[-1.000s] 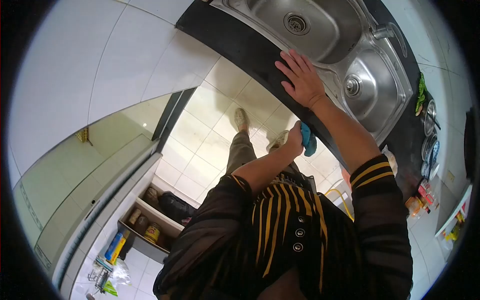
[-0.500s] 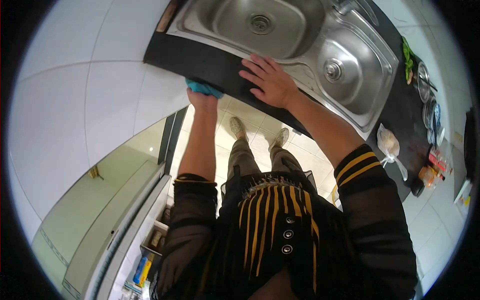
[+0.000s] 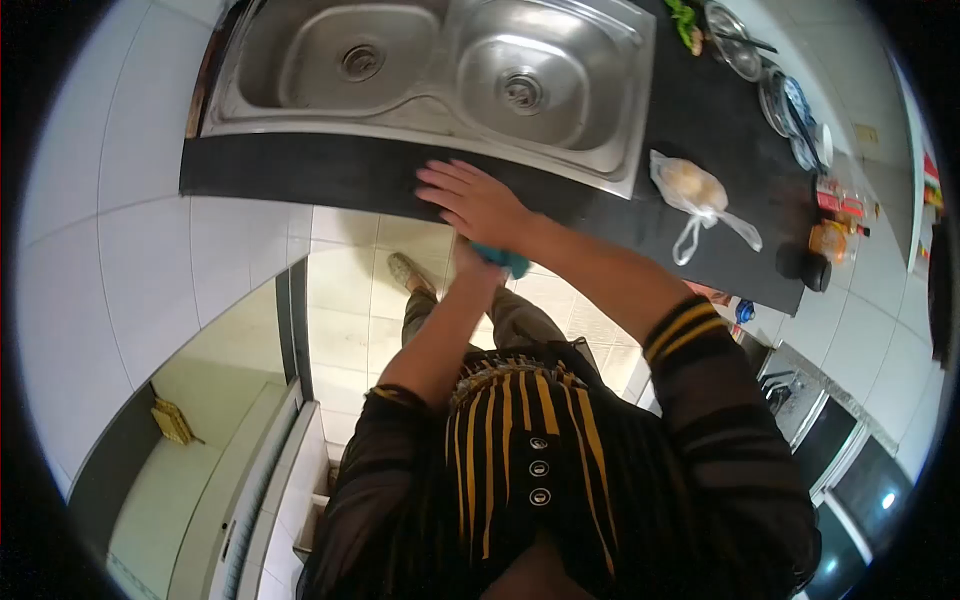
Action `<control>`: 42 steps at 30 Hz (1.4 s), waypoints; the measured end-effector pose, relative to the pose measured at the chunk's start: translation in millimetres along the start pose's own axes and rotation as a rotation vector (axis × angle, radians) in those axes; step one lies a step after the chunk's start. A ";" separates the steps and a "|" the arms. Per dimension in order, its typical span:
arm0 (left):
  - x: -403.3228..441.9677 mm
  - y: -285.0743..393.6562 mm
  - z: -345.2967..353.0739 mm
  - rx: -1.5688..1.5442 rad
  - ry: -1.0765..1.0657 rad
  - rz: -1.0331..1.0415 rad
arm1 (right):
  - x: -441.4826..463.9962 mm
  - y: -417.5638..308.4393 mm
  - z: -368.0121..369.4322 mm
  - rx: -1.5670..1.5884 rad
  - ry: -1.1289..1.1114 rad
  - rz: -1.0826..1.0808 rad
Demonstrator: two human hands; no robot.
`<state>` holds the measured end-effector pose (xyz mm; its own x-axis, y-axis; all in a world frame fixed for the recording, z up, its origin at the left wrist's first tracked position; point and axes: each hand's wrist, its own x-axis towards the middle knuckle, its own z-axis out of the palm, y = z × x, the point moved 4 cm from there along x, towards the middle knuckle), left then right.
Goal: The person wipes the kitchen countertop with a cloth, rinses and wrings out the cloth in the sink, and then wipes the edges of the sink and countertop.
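Note:
My right hand (image 3: pixel 484 207) lies on the dark countertop (image 3: pixel 330 170) in front of the double sink, its fingers stretched out to the left. Just below it, at the counter's front edge, is my left hand (image 3: pixel 472 262), partly hidden behind my right hand and forearm. A teal cloth (image 3: pixel 508 262) is bunched in my left hand against the front face of the counter. The steel sink (image 3: pixel 425 120) has two basins, each with a drain at the bottom.
To the right of the sink lies a tied plastic bag (image 3: pixel 695 190) with something pale inside. Farther right are a metal bowl (image 3: pixel 733 45), bottles (image 3: pixel 832 240) and green vegetables (image 3: pixel 686 22). White tiled wall (image 3: pixel 145 180) bounds the left side.
My left hand has moved right along the counter's front edge with the teal cloth. My right hand stays on the countertop, now just above it. The view has shifted right.

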<state>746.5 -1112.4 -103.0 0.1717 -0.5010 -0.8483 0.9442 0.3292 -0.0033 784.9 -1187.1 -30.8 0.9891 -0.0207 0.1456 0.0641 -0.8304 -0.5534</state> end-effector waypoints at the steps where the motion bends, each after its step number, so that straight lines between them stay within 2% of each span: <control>1: 19.8 10.5 -23.4 -0.011 0.048 0.081 | -38.4 2.9 -20.1 0.009 0.009 0.064; 3: 29.1 49.7 -31.6 0.039 -0.047 0.199 | -112.7 0.9 -61.1 0.123 0.084 0.186; 4: 27.3 65.2 -34.5 0.043 0.037 0.228 | -147.7 0.6 -81.9 0.088 0.148 0.280; 6: 31.0 74.3 -39.2 0.093 0.024 0.273 | -224.2 19.4 -115.6 0.059 0.328 0.533; 7: 33.9 76.2 -42.4 0.141 0.018 0.313 | -260.6 34.0 -133.2 -0.120 0.338 0.635; 8: 35.2 74.9 -44.2 0.150 0.027 0.335 | -284.0 41.6 -158.2 -0.281 0.397 0.613; 9: 32.4 71.6 -38.9 0.155 0.017 0.349 | -292.0 43.0 -181.6 -0.445 0.458 0.589; 10: 29.6 66.3 -34.2 0.123 -0.013 0.361 | -292.1 50.5 -194.0 -0.444 0.472 0.582; 12: 25.2 55.0 -30.1 0.098 -0.045 0.371 | -282.2 75.5 -213.8 -0.590 0.294 0.587; 14: 23.4 48.1 -25.0 0.101 -0.155 0.368 | -283.4 125.5 -205.9 -0.504 0.260 0.592; 16: 22.7 36.7 -24.8 0.089 -0.145 0.380 | -266.1 160.2 -209.3 -0.564 0.305 0.680; 19: 36.8 3.8 -37.4 0.131 -0.149 0.363 | -227.7 216.2 -216.5 -0.674 0.465 1.021; 20: 38.8 -17.5 -34.6 0.155 -0.168 0.345 | -214.3 234.6 -223.3 -0.514 0.510 1.118; 21: 39.6 -41.9 -33.0 0.166 -0.148 0.300 | -205.2 255.4 -227.2 -0.303 0.533 1.095; 22: 18.1 -72.6 -14.3 0.025 0.038 0.215 | -192.2 262.9 -231.1 -0.247 0.552 0.995; 23: 21.9 -99.7 -14.4 -0.029 0.085 0.135 | -181.2 263.8 -234.1 -0.195 0.567 0.893; 24: 52.3 -124.0 -46.3 -0.025 -0.002 -0.012 | -178.1 256.9 -233.1 -0.199 0.551 0.889; 26: 51.6 -133.8 -44.1 -0.017 0.022 -0.018 | -177.0 220.0 -234.1 -0.280 0.721 0.612; 27: 49.9 -134.5 -42.8 0.007 0.044 -0.024 | -185.6 199.2 -222.1 -0.017 0.819 0.583; 28: 48.0 -127.5 -39.9 -0.006 -0.031 0.000 | -196.6 169.9 -207.5 0.245 0.910 0.547; 29: 45.5 -123.6 -35.9 -0.010 -0.033 -0.011 | -206.4 131.4 -193.4 0.419 0.801 0.551; 30: 40.1 -120.2 -32.7 0.029 -0.032 -0.029 | -227.3 102.5 -161.8 0.752 0.702 0.618; 31: 36.7 -117.5 -32.8 0.072 -0.031 -0.043 | -249.8 69.1 -128.4 0.745 0.527 0.814; 32: 43.5 -119.3 -38.2 0.060 -0.093 -0.046 | -280.6 49.7 -79.3 0.958 0.478 0.805; 33: 46.3 -118.4 -38.2 0.068 -0.094 -0.049 | -313.2 32.6 -24.0 1.176 0.115 0.959; 35: 47.7 -118.5 -42.3 0.119 -0.094 -0.023 | -318.6 -23.8 12.3 1.545 0.018 1.437; 36: 43.3 -117.2 -35.9 0.151 -0.169 -0.022 | -302.9 -29.5 24.6 1.552 0.034 1.439; 38: 53.1 -113.0 -41.6 0.204 -0.143 -0.061 | -271.4 -16.7 46.1 1.799 0.438 1.397; 39: 53.3 -110.5 -48.9 0.253 -0.114 -0.098 | -275.5 20.1 91.3 1.751 0.406 1.105; 40: 21.5 -104.0 -22.7 0.344 -0.055 -0.073 | -242.1 7.9 55.4 1.860 0.660 1.140; 41: 18.3 -100.6 -28.0 0.381 -0.054 -0.083 | -245.0 22.4 75.6 2.008 0.826 1.300; 42: 16.8 -93.0 -32.1 0.656 -0.058 -0.007 | -245.1 26.9 76.7 1.947 0.946 1.285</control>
<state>652.6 -1125.8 -133.9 0.1625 -0.5497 -0.8194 0.9174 -0.2215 0.3306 554.4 -1161.6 -144.2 0.3876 -0.4145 -0.8234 0.2955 0.9020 -0.3149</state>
